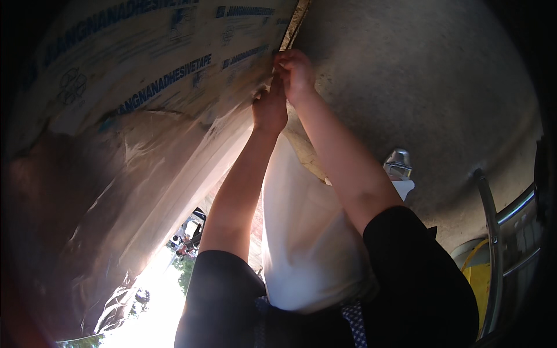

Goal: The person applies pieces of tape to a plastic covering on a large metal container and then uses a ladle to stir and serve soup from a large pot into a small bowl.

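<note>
A large panel or sheet faced with protective film (174,52), bearing blue printed writing, hangs at my upper left. My right hand (298,76) is at its right edge with fingers curled, just above my left hand (270,111). The fingers of my left hand point up along the same edge, and its thumb sticks out to the left. What lies between the fingertips is too dark and small to make out. A narrow tan strip (296,24) runs upward from my right hand. Loose, wrinkled clear film (174,174) drapes below the printed part.
Pale cloth (304,252) covers my front between my arms. On the right, a transparent container (398,164) is beside a white object (404,188) on the grey floor (413,78). A metal tube frame (492,226) and a yellow bag (478,278) are at the right edge. Bright daylight enters lower left.
</note>
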Motion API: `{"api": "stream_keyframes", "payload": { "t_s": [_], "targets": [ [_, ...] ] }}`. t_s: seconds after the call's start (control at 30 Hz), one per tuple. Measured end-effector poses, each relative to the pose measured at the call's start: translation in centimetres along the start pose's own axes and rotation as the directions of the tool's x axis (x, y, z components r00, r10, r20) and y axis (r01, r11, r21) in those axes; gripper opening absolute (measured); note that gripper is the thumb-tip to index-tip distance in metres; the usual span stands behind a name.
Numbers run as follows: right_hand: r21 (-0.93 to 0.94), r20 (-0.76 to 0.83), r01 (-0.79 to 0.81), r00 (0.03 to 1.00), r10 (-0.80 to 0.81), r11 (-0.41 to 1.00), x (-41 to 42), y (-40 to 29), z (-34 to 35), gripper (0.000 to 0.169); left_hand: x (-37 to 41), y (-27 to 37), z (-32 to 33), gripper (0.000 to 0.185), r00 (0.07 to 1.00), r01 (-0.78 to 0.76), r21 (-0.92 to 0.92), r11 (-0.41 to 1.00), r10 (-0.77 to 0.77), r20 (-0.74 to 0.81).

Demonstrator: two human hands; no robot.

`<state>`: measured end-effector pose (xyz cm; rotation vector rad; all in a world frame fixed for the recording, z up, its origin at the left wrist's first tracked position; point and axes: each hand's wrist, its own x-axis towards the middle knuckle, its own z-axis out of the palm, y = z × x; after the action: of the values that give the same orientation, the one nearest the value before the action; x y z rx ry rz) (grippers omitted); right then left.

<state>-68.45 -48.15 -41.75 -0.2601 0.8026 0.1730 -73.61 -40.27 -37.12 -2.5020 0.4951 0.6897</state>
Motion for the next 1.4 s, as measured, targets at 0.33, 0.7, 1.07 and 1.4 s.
{"api": "stream_keyframes", "payload": {
  "t_s": [0.33,0.7,1.07,1.4],
  "targets": [
    [-0.463,-0.048,0.077,0.993,-0.112,0.883,-0.7,2.0,1.1,0.035,-0.5,-0.5,2.9,0.068,0.985,-0.009,-0.162,0.987,-0.019,-0.169],
    [-0.704,-0.042,0.119,0.977,-0.208,0.7,-2.3,1.4,-0.1,0.021,-1.1,0.0,1.7,0.033,0.978,0.032,-0.448,0.893,0.064,0.198],
    [-0.91,0.164,0.213,0.973,-0.165,0.356,-10.5,0.8,2.8,0.04,-2.6,3.5,-4.3,0.03,0.817,0.475,-0.704,0.527,-0.562,0.13],
    [-0.466,-0.158,0.014,0.982,-0.099,0.885,-0.7,1.9,2.3,0.03,-4.8,2.1,1.5,0.016,0.967,-0.006,-0.477,0.879,0.127,0.222]
  ]
}}
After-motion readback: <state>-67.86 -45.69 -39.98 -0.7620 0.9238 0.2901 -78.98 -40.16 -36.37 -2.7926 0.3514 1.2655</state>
